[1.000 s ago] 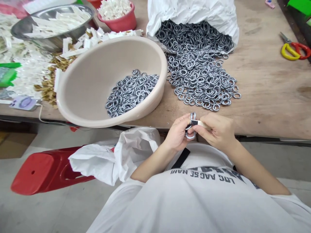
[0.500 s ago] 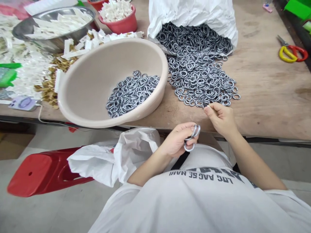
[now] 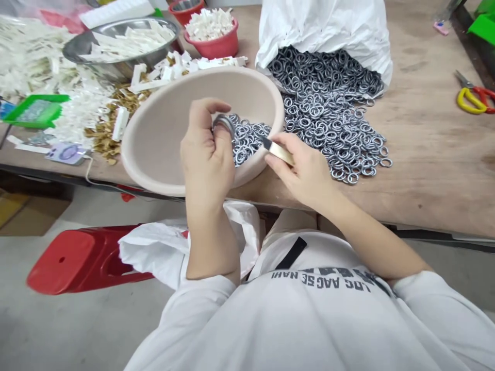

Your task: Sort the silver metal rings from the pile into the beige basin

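My left hand (image 3: 207,154) is raised over the beige basin (image 3: 152,139), its fingers curled around a few grey metal rings (image 3: 224,123). Beneath them, a heap of loose rings (image 3: 251,136) lies inside the basin. Pinched in my right hand (image 3: 309,170) is a small tool (image 3: 280,153) with a cream handle and a dark tip; I cannot make out its exact kind. That tip points left, near the basin's right rim. To the right, a larger pile of rings (image 3: 332,123) spills from a white sack (image 3: 325,26) onto the wooden table (image 3: 429,170).
Scissors (image 3: 472,100) with red and yellow handles lie at the right. Behind the basin stand a metal bowl (image 3: 116,67) and a red tub (image 3: 216,49) of white pieces. A green tray (image 3: 38,121) sits left. Below are a red stool (image 3: 60,263) and a white bag (image 3: 158,252).
My left hand has moved up and left from near my lap to above the basin, carrying rings. My right hand has moved left from the pile's front edge with the tool. The view has shifted slightly.
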`<control>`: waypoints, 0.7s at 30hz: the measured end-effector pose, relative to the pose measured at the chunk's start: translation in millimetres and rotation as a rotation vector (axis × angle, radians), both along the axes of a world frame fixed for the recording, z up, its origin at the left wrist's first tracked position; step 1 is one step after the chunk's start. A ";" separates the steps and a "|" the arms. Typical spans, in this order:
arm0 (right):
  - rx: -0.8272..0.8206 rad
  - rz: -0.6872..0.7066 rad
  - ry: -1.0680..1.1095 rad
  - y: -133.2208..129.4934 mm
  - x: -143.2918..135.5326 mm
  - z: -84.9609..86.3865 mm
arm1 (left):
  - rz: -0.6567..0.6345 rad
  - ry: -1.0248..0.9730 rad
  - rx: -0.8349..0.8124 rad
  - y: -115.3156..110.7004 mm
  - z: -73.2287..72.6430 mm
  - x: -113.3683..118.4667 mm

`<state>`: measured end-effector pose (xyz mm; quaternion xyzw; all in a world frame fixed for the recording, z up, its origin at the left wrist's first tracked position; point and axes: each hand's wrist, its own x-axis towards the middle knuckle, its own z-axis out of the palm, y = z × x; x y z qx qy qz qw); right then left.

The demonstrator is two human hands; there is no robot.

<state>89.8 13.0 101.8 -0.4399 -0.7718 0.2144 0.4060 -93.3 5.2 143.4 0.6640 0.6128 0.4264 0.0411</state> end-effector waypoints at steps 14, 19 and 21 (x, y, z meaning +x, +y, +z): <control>-0.159 -0.343 -0.378 37.3 50.9 -40.1 | 0.120 0.233 0.084 -13.9 -7.5 -11.9; -0.182 -0.368 -0.588 33.7 69.5 -56.2 | -0.346 0.212 0.181 -10.7 -45.3 48.1; -0.179 -0.378 -0.545 31.8 75.3 -57.6 | -0.455 0.321 -0.037 6.5 -68.9 66.3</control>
